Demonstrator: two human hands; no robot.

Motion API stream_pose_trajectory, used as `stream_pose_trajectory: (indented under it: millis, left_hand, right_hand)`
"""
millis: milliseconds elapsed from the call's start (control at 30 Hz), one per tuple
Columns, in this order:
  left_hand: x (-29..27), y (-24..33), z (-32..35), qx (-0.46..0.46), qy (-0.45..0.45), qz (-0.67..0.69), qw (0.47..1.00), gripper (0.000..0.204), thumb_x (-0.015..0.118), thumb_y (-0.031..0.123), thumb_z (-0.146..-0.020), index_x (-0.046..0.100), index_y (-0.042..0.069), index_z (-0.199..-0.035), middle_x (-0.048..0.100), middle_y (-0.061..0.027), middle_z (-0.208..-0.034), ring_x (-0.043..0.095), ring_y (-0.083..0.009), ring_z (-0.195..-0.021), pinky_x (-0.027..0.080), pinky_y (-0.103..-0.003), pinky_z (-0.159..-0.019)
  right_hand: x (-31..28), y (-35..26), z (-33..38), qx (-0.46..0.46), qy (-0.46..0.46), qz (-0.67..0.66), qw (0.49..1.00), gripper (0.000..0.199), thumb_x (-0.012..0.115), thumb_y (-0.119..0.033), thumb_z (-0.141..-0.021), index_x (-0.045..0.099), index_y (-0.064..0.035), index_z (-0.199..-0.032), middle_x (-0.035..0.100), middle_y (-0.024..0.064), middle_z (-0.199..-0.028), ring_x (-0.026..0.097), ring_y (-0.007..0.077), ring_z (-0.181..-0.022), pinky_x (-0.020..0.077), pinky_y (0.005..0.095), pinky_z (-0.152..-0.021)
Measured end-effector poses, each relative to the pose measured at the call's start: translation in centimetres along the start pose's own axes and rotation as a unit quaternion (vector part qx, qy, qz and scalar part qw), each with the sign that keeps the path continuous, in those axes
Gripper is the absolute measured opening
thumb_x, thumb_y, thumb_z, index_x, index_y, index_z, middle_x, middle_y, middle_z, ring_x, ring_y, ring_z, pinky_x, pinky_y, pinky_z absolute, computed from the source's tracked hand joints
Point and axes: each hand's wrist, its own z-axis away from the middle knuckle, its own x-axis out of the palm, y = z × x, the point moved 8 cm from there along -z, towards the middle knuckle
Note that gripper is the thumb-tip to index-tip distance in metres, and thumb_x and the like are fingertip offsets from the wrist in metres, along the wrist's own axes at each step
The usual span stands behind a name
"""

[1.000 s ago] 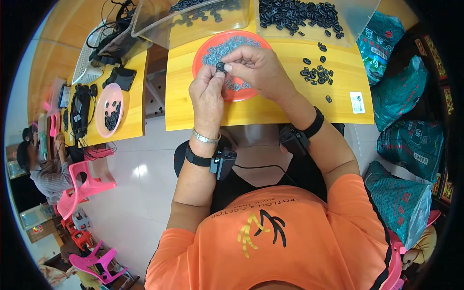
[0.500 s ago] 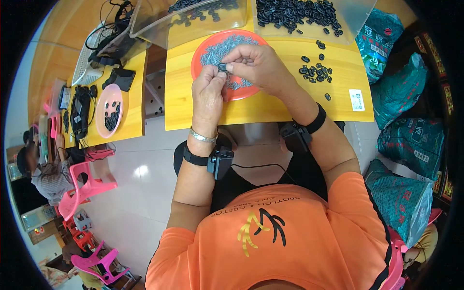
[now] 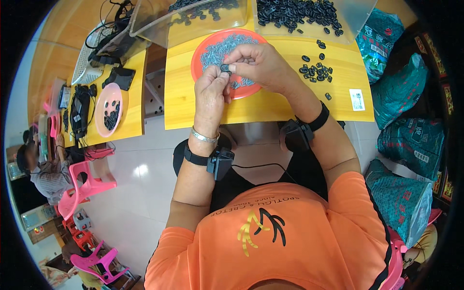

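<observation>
My left hand (image 3: pixel 211 92) is closed, its thumb and finger pinching a small black oval plastic piece (image 3: pixel 224 68). From the other side, the fingertips of my right hand (image 3: pixel 258 65) grip the same piece. Both hands are above a round red tray (image 3: pixel 197 72) holding a heap of small silvery screws (image 3: pixel 220 50). Whether a screw sits in the piece is too small to tell. To the right of the tray, several similar black pieces (image 3: pixel 316 72) lie loose on the yellow table (image 3: pixel 290 108).
Clear plastic bins (image 3: pixel 290 33) of black pieces stand at the far edge. Leftward, a pink bowl (image 3: pixel 101 126) and cables sit on another table. Green sacks (image 3: pixel 411 145) line the right side. Pink chairs (image 3: pixel 77 193) and another person (image 3: pixel 48 179) are at left.
Both hands have shifted very slightly to the right, still pinching the black piece, which has turned a little between the fingers.
</observation>
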Motion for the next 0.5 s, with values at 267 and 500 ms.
stream_pose_trajectory:
  millis: [267, 500]
  left_hand:
    - [0.3, 0.2, -0.1, -0.012, -0.020, 0.011, 1.000, 0.019, 0.045, 0.013, -0.088, 0.046, 0.007, -0.070, 0.045, -0.0001, -0.057, 0.040, -0.0078, -0.044, 0.033, -0.021, -0.040]
    - [-0.4, -0.3, -0.3, -0.022, -0.010, 0.063, 0.998, 0.018, 0.046, 0.013, -0.087, 0.048, 0.006, -0.070, 0.045, -0.0003, -0.057, 0.040, -0.0080, -0.043, 0.032, -0.020, -0.040]
  right_hand:
    - [0.2, -0.2, 0.3, 0.035, -0.039, 0.009, 0.999, 0.013, 0.058, -0.004, -0.083, 0.063, 0.0003, -0.094, 0.063, 0.0008, -0.082, 0.058, 0.0054, -0.075, 0.0470, 0.0203, -0.068]
    - [1.0, -1.8, 0.9, -0.019, -0.018, 0.088, 0.996, 0.018, 0.065, -0.005, -0.077, 0.062, -0.0011, -0.095, 0.062, 0.0015, -0.076, 0.058, 0.0066, -0.071, 0.0474, 0.0213, -0.064]
